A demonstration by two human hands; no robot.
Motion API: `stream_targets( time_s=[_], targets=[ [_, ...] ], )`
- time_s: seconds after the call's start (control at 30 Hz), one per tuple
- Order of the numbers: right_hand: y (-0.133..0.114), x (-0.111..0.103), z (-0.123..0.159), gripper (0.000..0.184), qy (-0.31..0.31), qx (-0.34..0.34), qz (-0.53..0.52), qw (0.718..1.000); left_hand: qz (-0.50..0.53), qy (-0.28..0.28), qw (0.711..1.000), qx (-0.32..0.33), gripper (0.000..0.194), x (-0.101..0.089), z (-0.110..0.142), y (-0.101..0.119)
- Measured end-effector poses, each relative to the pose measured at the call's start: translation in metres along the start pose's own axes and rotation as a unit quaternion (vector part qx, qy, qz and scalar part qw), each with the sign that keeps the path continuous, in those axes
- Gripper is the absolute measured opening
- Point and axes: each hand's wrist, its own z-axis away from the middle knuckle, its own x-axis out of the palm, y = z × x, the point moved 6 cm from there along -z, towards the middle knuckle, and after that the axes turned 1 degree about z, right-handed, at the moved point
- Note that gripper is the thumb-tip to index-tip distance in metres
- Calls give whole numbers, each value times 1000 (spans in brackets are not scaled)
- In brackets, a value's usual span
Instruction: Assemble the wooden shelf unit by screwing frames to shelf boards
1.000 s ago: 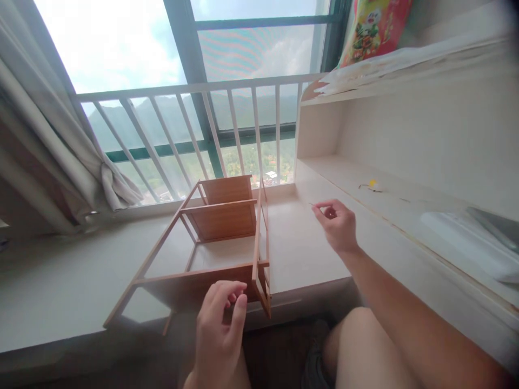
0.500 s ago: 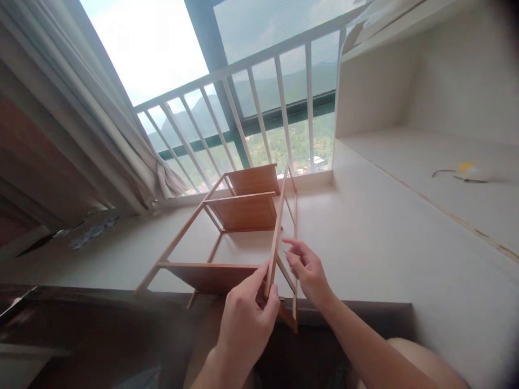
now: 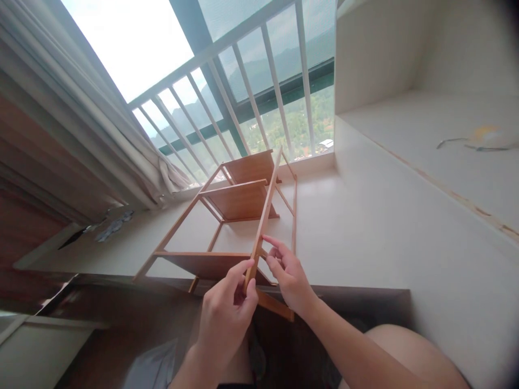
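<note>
A wooden shelf rack (image 3: 233,254) lies tilted on the white ledge, several brown panels set between its slim posts. My left hand (image 3: 227,300) is closed round the lower end of the near right post (image 3: 265,213), thumb on one side and fingers on the other. Against that same post, a little higher, is my right hand (image 3: 287,275). Its index fingertip touches the wood, and its thumb and other fingers are pinched together at the post's right side. Whatever they pinch is too small and hidden to name.
The white ledge (image 3: 344,232) ends in a dark front edge close to my legs. Behind it stand a white railing (image 3: 239,70) and a window. Grey curtains (image 3: 93,108) hang at left. A blurred yellow item with thin dark pieces (image 3: 486,135) lies on the raised shelf at right.
My right hand has moved left onto the post, its index finger now touching it; a small thin dark piece showed in its pinch before. The post and my left hand have shifted slightly left.
</note>
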Motion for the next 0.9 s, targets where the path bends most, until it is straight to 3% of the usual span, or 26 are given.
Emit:
stream_targets(
  time_s=[0.27, 0.4, 0.53, 0.7, 0.9],
  targets=[
    [10, 5, -2, 43, -4, -3, -75, 997, -27, -13, 999, 11, 30, -2, 1, -3],
    [15, 6, -2, 43, -8, -8, -98, 995, 6, -51, 999, -3, 34, -2, -2, -3],
    [20, 5, -4, 42, 5, -9, -103, 995, 30, -87, 996, -1, 31, -6, -16, -6],
    [17, 5, -4, 40, 6, -20, -93, 995, -32, -66, 995, 62, 32, -14, -44, -9],
    [8, 0, -2, 34, -5, -38, -73, 997, -89, -172, 979, 63, 30, 7, -52, -15]
  ],
)
